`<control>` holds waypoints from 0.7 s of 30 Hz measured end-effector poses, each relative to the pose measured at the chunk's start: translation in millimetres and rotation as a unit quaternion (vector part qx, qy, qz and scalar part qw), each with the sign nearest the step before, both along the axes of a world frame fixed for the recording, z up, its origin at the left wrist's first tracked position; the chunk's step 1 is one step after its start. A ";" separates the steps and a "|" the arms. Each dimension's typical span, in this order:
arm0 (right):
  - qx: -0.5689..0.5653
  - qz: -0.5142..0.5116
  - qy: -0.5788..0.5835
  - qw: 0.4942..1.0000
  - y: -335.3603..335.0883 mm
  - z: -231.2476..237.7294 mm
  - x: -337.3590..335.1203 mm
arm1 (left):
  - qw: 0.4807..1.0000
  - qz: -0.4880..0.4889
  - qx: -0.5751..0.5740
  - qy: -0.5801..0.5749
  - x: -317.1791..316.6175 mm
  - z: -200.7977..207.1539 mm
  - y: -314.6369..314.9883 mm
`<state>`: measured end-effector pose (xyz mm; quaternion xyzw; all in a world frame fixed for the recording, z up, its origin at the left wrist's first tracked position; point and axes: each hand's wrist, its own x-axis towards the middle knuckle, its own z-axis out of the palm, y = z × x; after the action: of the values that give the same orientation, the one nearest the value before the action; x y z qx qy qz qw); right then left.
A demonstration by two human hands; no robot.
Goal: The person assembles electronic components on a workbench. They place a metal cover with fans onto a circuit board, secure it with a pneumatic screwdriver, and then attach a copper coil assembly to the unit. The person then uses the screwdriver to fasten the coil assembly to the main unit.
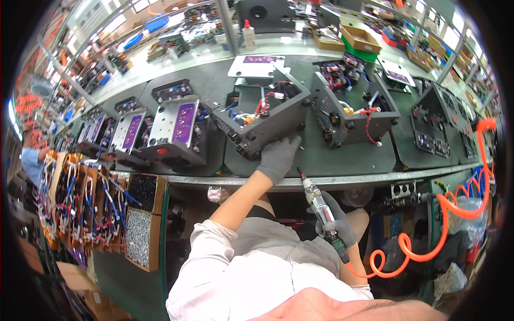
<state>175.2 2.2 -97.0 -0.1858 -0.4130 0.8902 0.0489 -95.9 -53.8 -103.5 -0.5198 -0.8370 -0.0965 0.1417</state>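
My left hand (278,159), in a grey glove, reaches over the bench edge against the lower front of an open dark metal casing (276,127). Its fingers are stretched out along the casing's bottom edge; what lies under them is hidden. Red, white and yellow wires (262,106) show inside this casing. A small light speck, perhaps a screw, lies by the fingertips. Below the bench edge, my gloved right hand (339,220) is wrapped round a pneumatic screwdriver (322,209). The tool's tip points up toward the bench, apart from the casing. An orange coiled hose (409,251) runs from its lower end.
A second open casing (356,120) stands to the right, another (441,123) farther right. Several units with purple-and-silver panels (174,125) line the left. Boxes of black parts (143,192) and silver screws (140,238) sit beside hanging wire bundles (88,203). A metal bench edge (353,180) crosses before me.
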 end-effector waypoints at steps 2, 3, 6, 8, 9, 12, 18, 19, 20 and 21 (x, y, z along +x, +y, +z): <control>-0.009 -0.004 0.011 1.000 -4.6 -3.7 -1.6 | 0.988 -0.023 0.139 -0.055 -6.7 -1.9 -10.8; -0.014 -0.004 0.014 1.000 -7.5 -6.6 -1.7 | 0.974 -0.034 0.209 -0.084 -11.1 -2.3 -16.3; -0.003 -0.021 0.006 1.000 -16.7 -9.7 -6.9 | 0.876 -0.005 0.270 -0.400 -10.8 22.8 -37.4; 0.016 -0.014 -0.036 0.999 -19.9 -5.5 -11.5 | 0.740 0.050 0.297 -0.601 -5.4 40.1 -56.7; 0.026 -0.010 -0.057 0.998 -19.8 -4.7 -13.3 | 0.654 0.078 0.304 -0.688 -3.8 42.7 -64.8; -0.064 0.065 -0.049 0.995 -6.1 -25.8 -14.9 | 0.419 0.040 0.368 -0.829 -3.3 22.5 -85.6; -0.028 0.119 -0.004 0.992 -6.6 15.3 -27.7 | 0.177 -0.092 0.323 -0.925 -6.6 -7.2 -92.3; -0.021 0.132 0.002 0.991 -8.8 22.0 -28.4 | 0.169 -0.112 0.309 -0.929 -5.8 -6.9 -91.2; -0.004 0.125 -0.021 0.992 -11.3 34.7 -32.3 | 0.185 -0.100 0.315 -0.926 -4.3 -3.3 -91.3; -0.009 0.143 -0.016 0.990 -11.6 42.4 -34.6 | 0.201 -0.088 0.320 -0.922 -2.4 2.1 -91.8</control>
<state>140.6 -9.4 -54.6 -0.1394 -0.4281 0.8887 -0.0870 -98.3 -145.6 -101.3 -0.0436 -0.2223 -0.7788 -0.5849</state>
